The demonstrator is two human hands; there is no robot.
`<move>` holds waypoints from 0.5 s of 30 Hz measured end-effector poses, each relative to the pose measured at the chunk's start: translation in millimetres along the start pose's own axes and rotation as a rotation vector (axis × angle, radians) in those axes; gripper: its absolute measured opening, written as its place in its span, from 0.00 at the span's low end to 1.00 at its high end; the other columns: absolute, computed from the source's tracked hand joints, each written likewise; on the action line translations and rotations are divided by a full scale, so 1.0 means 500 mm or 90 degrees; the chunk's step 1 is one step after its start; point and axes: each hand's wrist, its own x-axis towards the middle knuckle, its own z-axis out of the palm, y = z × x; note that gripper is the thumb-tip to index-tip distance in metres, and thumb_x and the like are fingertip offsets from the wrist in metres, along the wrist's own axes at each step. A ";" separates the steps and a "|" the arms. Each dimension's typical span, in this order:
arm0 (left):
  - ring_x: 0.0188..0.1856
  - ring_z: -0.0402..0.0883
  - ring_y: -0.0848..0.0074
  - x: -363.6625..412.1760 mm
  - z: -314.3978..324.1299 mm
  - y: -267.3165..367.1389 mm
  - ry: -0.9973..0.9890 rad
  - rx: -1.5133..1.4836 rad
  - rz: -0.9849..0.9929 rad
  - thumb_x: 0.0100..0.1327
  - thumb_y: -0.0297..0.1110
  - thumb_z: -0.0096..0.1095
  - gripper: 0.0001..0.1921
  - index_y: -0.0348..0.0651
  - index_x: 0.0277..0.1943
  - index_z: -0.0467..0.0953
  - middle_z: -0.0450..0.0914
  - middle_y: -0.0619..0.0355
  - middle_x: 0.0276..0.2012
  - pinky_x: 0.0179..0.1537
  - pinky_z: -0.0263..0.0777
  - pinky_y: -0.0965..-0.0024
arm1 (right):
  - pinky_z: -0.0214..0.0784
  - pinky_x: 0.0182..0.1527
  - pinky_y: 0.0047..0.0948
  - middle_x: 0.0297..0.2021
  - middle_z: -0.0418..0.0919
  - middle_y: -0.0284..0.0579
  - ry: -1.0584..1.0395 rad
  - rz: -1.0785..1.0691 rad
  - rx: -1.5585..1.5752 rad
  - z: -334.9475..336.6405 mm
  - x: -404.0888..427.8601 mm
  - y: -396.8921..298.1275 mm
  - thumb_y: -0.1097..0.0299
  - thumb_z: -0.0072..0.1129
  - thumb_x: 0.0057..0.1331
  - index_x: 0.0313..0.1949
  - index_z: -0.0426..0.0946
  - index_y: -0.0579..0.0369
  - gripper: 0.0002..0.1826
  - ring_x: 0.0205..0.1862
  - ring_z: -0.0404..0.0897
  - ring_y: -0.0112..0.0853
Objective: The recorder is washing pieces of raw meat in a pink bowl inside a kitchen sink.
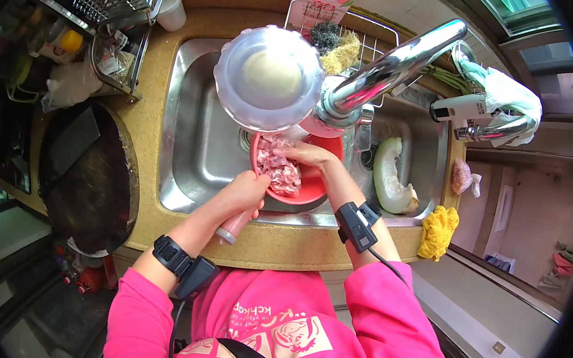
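My left hand [250,194] is closed around the handle [234,226] of a pink-red plastic basin [313,192] in the stainless steel sink. Cut raw meat [282,171] lies in the basin's left part. My right hand [304,155] reaches over the basin, its fingers in the meat; whether they grip a piece cannot be told. A round translucent plastic bowl or lid [269,79] hides the basin's far edge. Beside it rises a chrome faucet [374,73]. In the right sink bowl lies a curved piece of pale green gourd or melon [393,176].
A round dark chopping board [92,181] with a cleaver [79,141] sits at left. Behind the sink, a wire rack [383,33] holds scrubbers [338,47]. A second tap [498,129], a small tied bag [465,178] and a yellow cloth [438,232] are at right.
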 end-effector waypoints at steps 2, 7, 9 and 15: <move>0.12 0.69 0.72 0.002 0.001 0.001 -0.001 -0.012 -0.010 0.58 0.38 0.38 0.16 0.32 0.25 0.66 0.69 0.55 0.16 0.13 0.65 0.67 | 0.68 0.49 0.30 0.49 0.70 0.43 0.026 0.018 -0.079 -0.013 0.013 0.008 0.62 0.53 0.61 0.57 0.56 0.57 0.28 0.46 0.73 0.28; 0.12 0.68 0.73 0.020 -0.005 -0.023 -0.005 -0.070 -0.026 0.57 0.38 0.38 0.15 0.34 0.26 0.65 0.68 0.56 0.16 0.13 0.64 0.68 | 0.69 0.47 0.28 0.48 0.70 0.43 0.151 0.050 -0.009 0.017 0.017 -0.002 0.63 0.50 0.62 0.54 0.60 0.58 0.23 0.44 0.74 0.27; 0.12 0.68 0.74 0.021 -0.007 -0.026 -0.011 -0.106 -0.037 0.57 0.39 0.37 0.15 0.34 0.26 0.65 0.68 0.56 0.16 0.13 0.64 0.69 | 0.66 0.50 0.26 0.46 0.72 0.42 0.132 -0.047 0.060 0.022 0.002 -0.009 0.70 0.51 0.60 0.51 0.66 0.58 0.19 0.44 0.74 0.28; 0.12 0.67 0.75 0.038 -0.011 -0.053 -0.025 -0.184 -0.032 0.58 0.39 0.37 0.14 0.36 0.27 0.64 0.68 0.56 0.17 0.13 0.63 0.70 | 0.67 0.44 0.27 0.39 0.75 0.44 0.307 -0.201 -0.242 0.024 -0.029 -0.036 0.78 0.55 0.49 0.44 0.71 0.63 0.19 0.39 0.75 0.29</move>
